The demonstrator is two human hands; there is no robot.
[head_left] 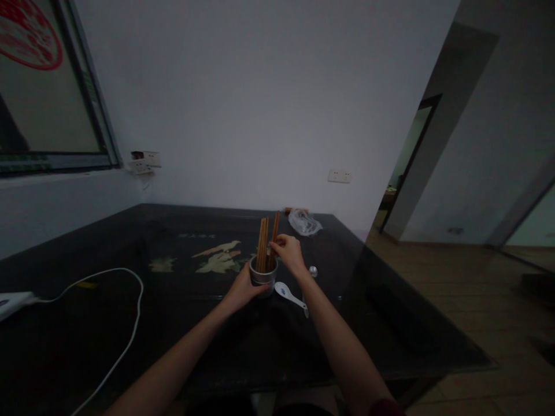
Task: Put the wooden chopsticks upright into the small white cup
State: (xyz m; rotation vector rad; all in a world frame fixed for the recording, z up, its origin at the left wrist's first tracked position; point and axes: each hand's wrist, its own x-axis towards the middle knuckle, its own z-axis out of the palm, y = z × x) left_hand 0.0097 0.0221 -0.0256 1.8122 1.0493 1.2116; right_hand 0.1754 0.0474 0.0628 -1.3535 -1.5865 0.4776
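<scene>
A small metal cup [263,278] stands on the dark table [182,323] and holds several wooden chopsticks [262,249] upright. My left hand [241,290] is wrapped round the cup's left side. My right hand [288,252] is above and right of the cup, its fingers pinched on a chopstick [274,230] that leans in the cup. A white ceramic spoon [289,294] with a blue mark lies on the table just right of the cup, under my right wrist.
A white cable [130,323] loops across the table's left from a white device [13,301] at the left edge. A crumpled clear plastic bag [304,222] lies at the far edge. A small shiny round object [313,270] sits right of my hand. A doorway opens at right.
</scene>
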